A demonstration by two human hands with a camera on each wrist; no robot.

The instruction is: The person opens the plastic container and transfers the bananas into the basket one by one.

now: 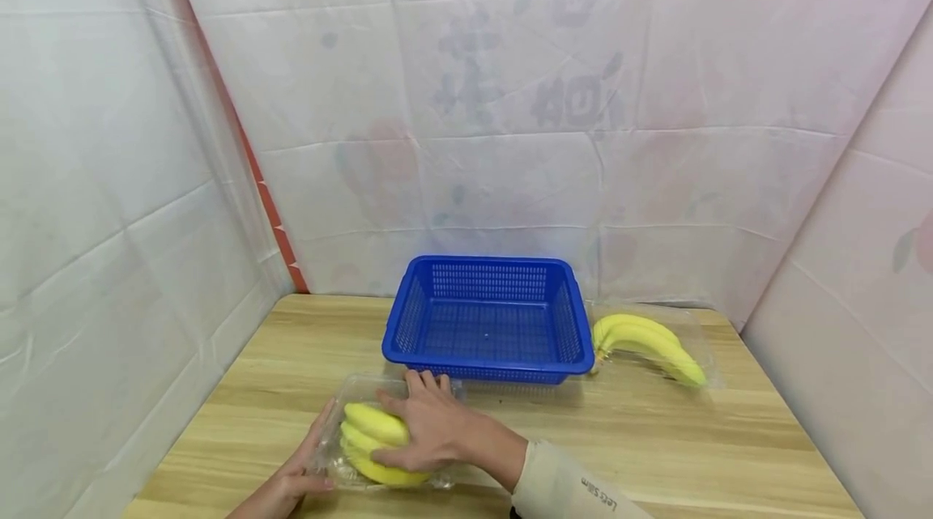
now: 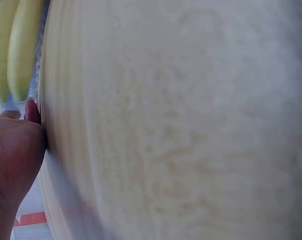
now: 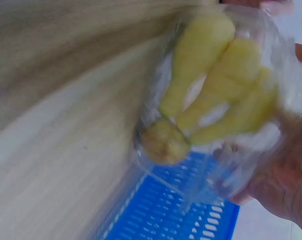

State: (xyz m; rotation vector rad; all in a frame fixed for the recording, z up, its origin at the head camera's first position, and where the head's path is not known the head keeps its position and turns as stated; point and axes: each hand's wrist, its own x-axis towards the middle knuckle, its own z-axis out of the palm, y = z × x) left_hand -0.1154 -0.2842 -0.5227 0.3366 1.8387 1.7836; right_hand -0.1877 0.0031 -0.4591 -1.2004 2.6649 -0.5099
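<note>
A bunch of yellow bananas [image 1: 375, 440] lies in a clear plastic package [image 1: 357, 385] near the table's front edge. My left hand [image 1: 295, 470] holds the package's left side, fingers along its edge and thumb at the front corner. Over the bananas reaches my right hand [image 1: 433, 422], its fingers bent over the package's far side and the thumb across the fruit. In the right wrist view, the joined stem end [image 3: 165, 142] shows through shiny plastic, with the right hand [image 3: 285, 185] beside it. The left wrist view catches only part of the left hand [image 2: 13, 155] and two bananas [image 2: 21, 50].
Just behind the package stands a blue perforated plastic basket [image 1: 488, 369] with nothing in it. To its right, more bananas [image 1: 649, 341] lie in another clear package. White printed sheets [image 1: 510, 98] enclose the wooden table [image 1: 656, 438] at the back and sides.
</note>
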